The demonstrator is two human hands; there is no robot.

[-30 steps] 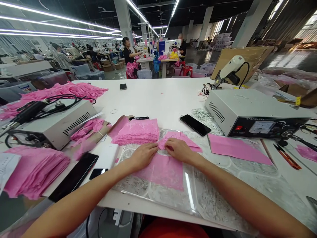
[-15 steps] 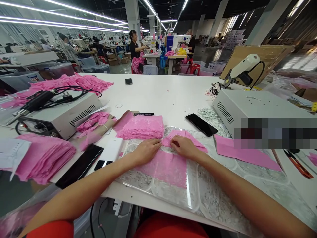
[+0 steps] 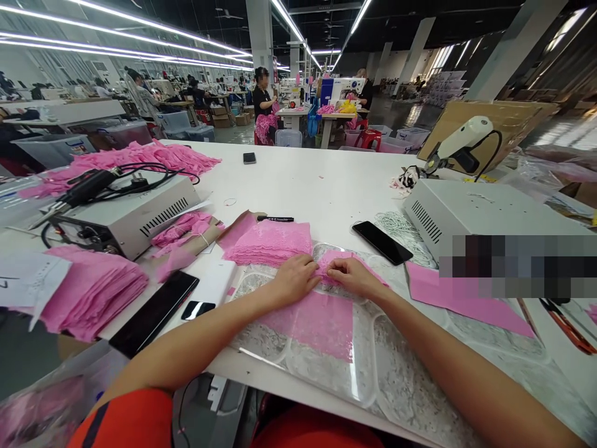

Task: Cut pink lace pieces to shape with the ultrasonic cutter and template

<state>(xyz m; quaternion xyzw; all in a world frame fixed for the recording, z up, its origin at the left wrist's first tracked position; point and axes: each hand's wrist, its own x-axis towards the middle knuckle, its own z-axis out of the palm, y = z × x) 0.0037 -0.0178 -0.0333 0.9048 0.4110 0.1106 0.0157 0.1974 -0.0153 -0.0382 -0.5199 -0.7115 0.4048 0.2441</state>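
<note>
A pink lace piece point(image 3: 330, 266) lies over a clear plastic plate point(image 3: 326, 381) in front of me. My left hand point(image 3: 297, 279) is at its left end, fingers bent together on the fabric, fingertips partly hidden. At its near edge, my right hand point(image 3: 351, 276) pinches the lace between thumb and fingers. Flat pink fabric point(image 3: 324, 326) shows just below both hands, seemingly under the clear plate. Beyond my left hand sits a neat stack of pink lace pieces point(image 3: 268, 242).
A black phone point(image 3: 382, 242) and white cord point(image 3: 402, 231) are to the right, near a grey machine box point(image 3: 485, 202). On the left stand another grey box point(image 3: 125, 218), a pink fabric stack point(image 3: 93, 289) and a dark tablet-like slab point(image 3: 156, 311). Scissors point(image 3: 568, 326) lie far right.
My left hand has moved right, closer to my right hand, and its fingers reach further over the lace. My right hand stays at the lace edge. The view has shifted slightly.
</note>
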